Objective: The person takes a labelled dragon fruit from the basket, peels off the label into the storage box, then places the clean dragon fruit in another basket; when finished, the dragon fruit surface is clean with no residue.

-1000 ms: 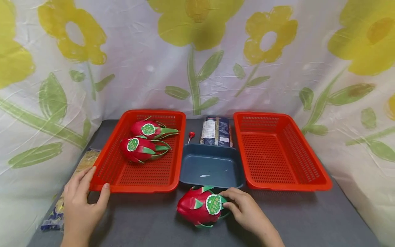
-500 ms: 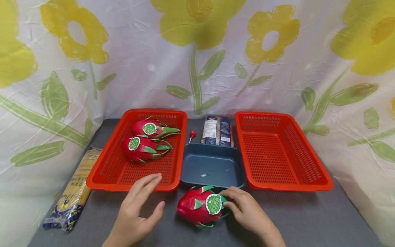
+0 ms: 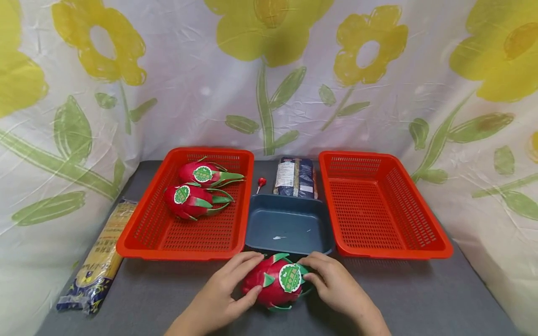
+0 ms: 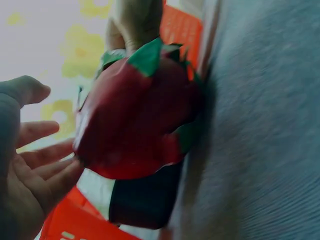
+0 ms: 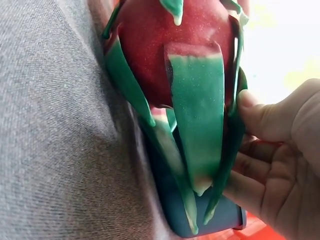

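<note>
Between your left hand (image 3: 222, 290) and right hand (image 3: 335, 285) lies a fruit (image 3: 271, 290); behind it, a tray (image 3: 290, 228) between the left basket (image 3: 195, 239), with two more fruits (image 3: 196, 202) inside, and the right basket (image 3: 370, 215). Behind the tray, a lollipop (image 3: 262, 181) lies left of a bag (image 3: 295, 178); a pack (image 3: 99, 259) lies left of your left basket.

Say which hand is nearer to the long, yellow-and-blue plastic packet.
The left hand. It is right of the packet, by the red-and-green dragon fruit; the right hand is farther right, at the fruit's leafy end.
</note>
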`<state>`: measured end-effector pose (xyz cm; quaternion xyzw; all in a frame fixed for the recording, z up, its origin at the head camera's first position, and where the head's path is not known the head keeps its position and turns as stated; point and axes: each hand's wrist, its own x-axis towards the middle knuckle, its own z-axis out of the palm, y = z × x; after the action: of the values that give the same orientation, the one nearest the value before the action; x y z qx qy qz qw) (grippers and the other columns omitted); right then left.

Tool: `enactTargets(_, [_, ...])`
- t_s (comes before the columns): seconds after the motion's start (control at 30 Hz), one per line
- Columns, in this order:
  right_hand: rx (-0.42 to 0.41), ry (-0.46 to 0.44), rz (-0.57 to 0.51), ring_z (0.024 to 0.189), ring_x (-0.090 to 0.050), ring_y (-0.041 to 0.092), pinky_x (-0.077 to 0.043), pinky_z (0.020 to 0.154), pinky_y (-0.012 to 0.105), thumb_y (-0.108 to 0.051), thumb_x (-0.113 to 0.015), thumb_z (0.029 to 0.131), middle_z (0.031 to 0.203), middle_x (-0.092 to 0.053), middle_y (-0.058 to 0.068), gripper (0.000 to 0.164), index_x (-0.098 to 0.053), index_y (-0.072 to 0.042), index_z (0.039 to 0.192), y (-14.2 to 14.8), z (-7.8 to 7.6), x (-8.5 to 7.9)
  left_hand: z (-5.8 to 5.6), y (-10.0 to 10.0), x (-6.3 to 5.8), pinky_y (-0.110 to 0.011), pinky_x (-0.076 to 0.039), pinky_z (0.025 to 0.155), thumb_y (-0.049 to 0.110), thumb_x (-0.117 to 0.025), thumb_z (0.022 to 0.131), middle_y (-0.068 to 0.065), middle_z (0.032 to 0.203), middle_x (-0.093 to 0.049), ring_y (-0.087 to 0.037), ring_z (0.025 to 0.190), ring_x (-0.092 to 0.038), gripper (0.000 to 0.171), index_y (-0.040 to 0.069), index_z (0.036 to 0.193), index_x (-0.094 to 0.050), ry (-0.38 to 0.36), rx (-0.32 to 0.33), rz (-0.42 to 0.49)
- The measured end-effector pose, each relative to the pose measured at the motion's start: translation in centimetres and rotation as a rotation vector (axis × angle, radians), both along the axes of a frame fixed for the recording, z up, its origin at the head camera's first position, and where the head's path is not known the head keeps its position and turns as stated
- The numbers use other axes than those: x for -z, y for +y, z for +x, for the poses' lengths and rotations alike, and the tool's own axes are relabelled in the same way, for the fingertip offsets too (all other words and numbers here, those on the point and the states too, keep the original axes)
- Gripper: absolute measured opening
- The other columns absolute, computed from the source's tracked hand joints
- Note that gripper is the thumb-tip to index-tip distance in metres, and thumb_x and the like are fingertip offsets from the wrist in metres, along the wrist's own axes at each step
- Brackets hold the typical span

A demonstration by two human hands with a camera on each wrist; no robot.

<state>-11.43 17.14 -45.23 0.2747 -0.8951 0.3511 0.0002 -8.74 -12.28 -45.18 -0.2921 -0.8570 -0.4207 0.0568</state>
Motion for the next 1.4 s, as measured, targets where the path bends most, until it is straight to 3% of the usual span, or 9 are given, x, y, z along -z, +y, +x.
enactTargets(0.17, [0.007,-0.029,0.015,0.088,-0.057,0.004,-0.054,0.08,0.028,-0.008,-0.073,0.095,0.098,-0.064,-0.014,0.021,-0.073,-0.016,0.114,-0.2,0.0,-0.3,-0.4,0.6,0.9,-0.029,-0.058,0.084,0.042,-0.076,0.093,0.008,0.143,-0.051,-0.014,0.123,-0.052,0.06,0.027,0.148,-0.056,-0.108,0.011,-0.102])
enactTargets(0.3, [0.018,-0.037,0.023,0.09,-0.058,0.004,-0.055,0.082,0.029,-0.011,-0.073,0.095,0.1,-0.065,-0.014,0.023,-0.073,-0.016,0.117,-0.2,0.1,-0.6,-0.5,0.6,1.4,-0.027,-0.057,0.083,0.042,-0.076,0.093,0.008,0.143,-0.052,-0.015,0.124,-0.052,0.057,0.03,0.145,-0.058,-0.162,0.003,-0.068])
enactTargets(0.6, [0.052,-0.01,-0.103,0.104,-0.063,0.009,-0.058,0.089,0.036,-0.005,-0.075,0.092,0.114,-0.066,-0.014,0.027,-0.075,-0.013,0.118,-0.3,0.5,-1.3,-0.5,0.7,2.0,-0.029,-0.057,0.085,0.04,-0.077,0.091,0.01,0.14,-0.056,-0.016,0.121,-0.056,0.048,0.029,0.136,-0.066,-0.136,-0.008,0.068])
enactTargets(0.8, [0.129,0.001,-0.156,0.095,-0.062,0.005,-0.057,0.08,0.032,-0.014,-0.076,0.094,0.103,-0.064,-0.019,0.015,-0.08,-0.016,0.108,-1.2,0.5,-1.6,-0.6,0.8,2.3,-0.027,-0.056,0.087,0.042,-0.077,0.091,0.012,0.138,-0.057,-0.014,0.12,-0.058,0.045,0.029,0.134,-0.068,-0.121,-0.026,0.095])
enactTargets(1.0, [0.217,-0.052,-0.172,0.081,-0.06,0.005,-0.054,0.068,0.031,-0.015,-0.082,0.088,0.087,-0.064,-0.021,0.011,-0.079,-0.025,0.09,-2.6,0.4,-1.8,-0.7,0.8,2.3,-0.027,-0.056,0.087,0.042,-0.078,0.09,0.013,0.138,-0.058,-0.013,0.119,-0.058,0.045,0.03,0.133,-0.068,-0.117,-0.04,0.107])
enactTargets(1.2, [0.293,-0.115,-0.203,0.076,-0.059,0.008,-0.056,0.07,0.031,-0.013,-0.085,0.085,0.081,-0.064,-0.019,0.018,-0.076,-0.027,0.08,-3.3,0.6,-2.4,-0.7,0.7,2.4,-0.027,-0.056,0.087,0.041,-0.078,0.09,0.013,0.136,-0.058,-0.013,0.119,-0.058,0.045,0.027,0.132,-0.069,-0.125,-0.055,0.119])
enactTargets(1.4, [0.263,-0.112,-0.257,0.078,-0.064,0.009,-0.06,0.075,0.034,-0.013,-0.087,0.083,0.083,-0.066,-0.016,0.014,-0.078,-0.023,0.082,-3.3,1.0,-3.8,-0.6,0.7,2.4,-0.027,-0.057,0.086,0.04,-0.08,0.089,0.016,0.135,-0.058,-0.012,0.119,-0.057,0.046,0.027,0.132,-0.069,-0.143,-0.093,0.109])
